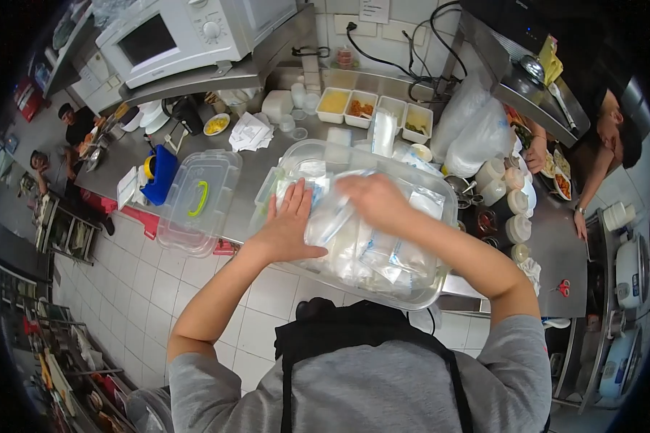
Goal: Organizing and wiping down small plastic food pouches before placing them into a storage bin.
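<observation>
A clear plastic storage bin (439, 281) stands before me at the counter's front edge, filled with flat plastic packets (395, 251) with blue print. My left hand (290, 222) lies over the bin's left side, palm down with fingers apart, touching the packets there. Blurred by motion, my right hand (376, 197) is closed over the upper end of a clear plastic packet (330, 222), which slants down towards my left thumb. Its fingertips are too blurred to see exactly.
Left of the bin are a clear lid (181, 216) with a green handle and a blue tape dispenser (160, 178). Food tubs (362, 105) line the back. Squeeze bottles (517, 203) and filled plastic bags (474, 130) stand right. Another person's arm (596, 173) rests at the counter's right end.
</observation>
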### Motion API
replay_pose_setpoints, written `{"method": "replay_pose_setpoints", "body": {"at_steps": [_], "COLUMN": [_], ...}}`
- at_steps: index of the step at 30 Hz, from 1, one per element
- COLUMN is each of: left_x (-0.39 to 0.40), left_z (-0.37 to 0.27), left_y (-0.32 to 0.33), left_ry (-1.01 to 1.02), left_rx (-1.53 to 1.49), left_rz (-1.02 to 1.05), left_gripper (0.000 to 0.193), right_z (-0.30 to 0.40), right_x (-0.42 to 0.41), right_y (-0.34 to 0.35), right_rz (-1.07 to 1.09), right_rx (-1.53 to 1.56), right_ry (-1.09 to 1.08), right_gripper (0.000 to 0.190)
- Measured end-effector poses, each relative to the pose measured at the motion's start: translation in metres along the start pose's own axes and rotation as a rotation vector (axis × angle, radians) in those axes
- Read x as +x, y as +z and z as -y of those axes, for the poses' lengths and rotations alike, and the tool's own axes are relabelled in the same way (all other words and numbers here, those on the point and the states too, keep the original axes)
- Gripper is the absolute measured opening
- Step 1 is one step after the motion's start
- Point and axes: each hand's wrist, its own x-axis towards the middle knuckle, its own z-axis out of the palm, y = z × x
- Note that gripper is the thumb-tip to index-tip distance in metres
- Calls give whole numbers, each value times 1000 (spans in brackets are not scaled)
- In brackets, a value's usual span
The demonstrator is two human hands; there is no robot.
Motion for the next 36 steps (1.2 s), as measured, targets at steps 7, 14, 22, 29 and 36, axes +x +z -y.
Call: {"method": "replay_pose_setpoints", "body": {"at_steps": [7,14,22,29,36], "left_x": [5,49,45,54,83], "left_z": [-9,-60,-78,-40,-44], "left_y": [-40,-40,-44,-31,15], "left_ry": [162,275,124,107,276], "left_rx": [-343,-1244,-1487,-1424,-496], "left_rz": [-314,-231,-60,-17,-304], "left_gripper": [114,72,31,24,40], "right_z": [-29,-2,0,-40,4], "right_x": [-24,-33,-32,-46,-69], "right_y": [-83,-92,-101,-137,-136], "right_rz": [-460,-543,-565,-844,-629], "right_rx": [1374,1838,1811,1739,1708], "right_ry": [687,718,587,445,384], "right_gripper": [21,18,28,28,44]}}
